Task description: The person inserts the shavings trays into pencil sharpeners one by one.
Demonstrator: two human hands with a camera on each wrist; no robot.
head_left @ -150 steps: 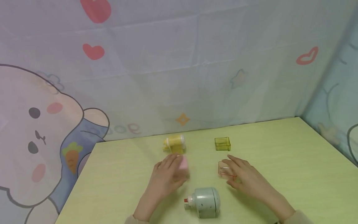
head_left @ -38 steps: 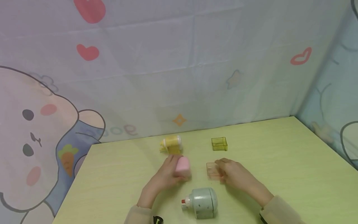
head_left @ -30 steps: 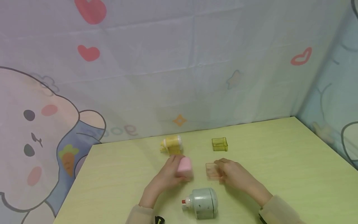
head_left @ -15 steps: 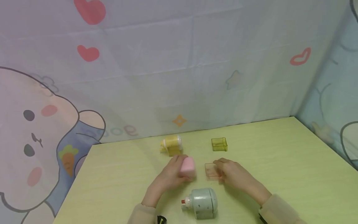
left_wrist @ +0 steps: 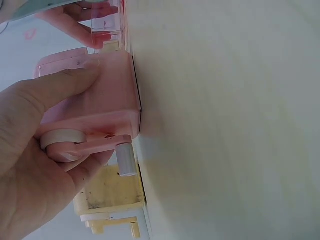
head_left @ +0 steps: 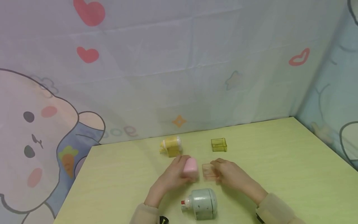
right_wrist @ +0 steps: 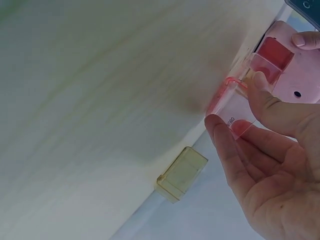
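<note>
My left hand (head_left: 172, 175) grips a pink crank-handled pencil sharpener (head_left: 191, 165), thumb along its side in the left wrist view. Its crank (left_wrist: 100, 145) with a grey knob points away from the other hand. Opposite, my right hand (head_left: 232, 175) pinches a clear pinkish shavings drawer (head_left: 208, 170) between thumb and fingers. The right wrist view has this drawer (right_wrist: 232, 112) lined up close to the red-lined opening (right_wrist: 272, 57) in the sharpener's end. From the head view a narrow gap shows between the two.
A green pencil sharpener (head_left: 203, 203) lies in front of both hands. Behind them are a yellow sharpener (head_left: 172, 143) and, farther right, a clear yellow drawer (head_left: 219, 145). All stand on a pale yellow-green table (head_left: 120, 174) against a printed cloth backdrop.
Both hands, at first loosely over the sharpener and drawer, have taken hold of them. The left hand has brought the sharpener right and the right hand the drawer left, narrowing the gap.
</note>
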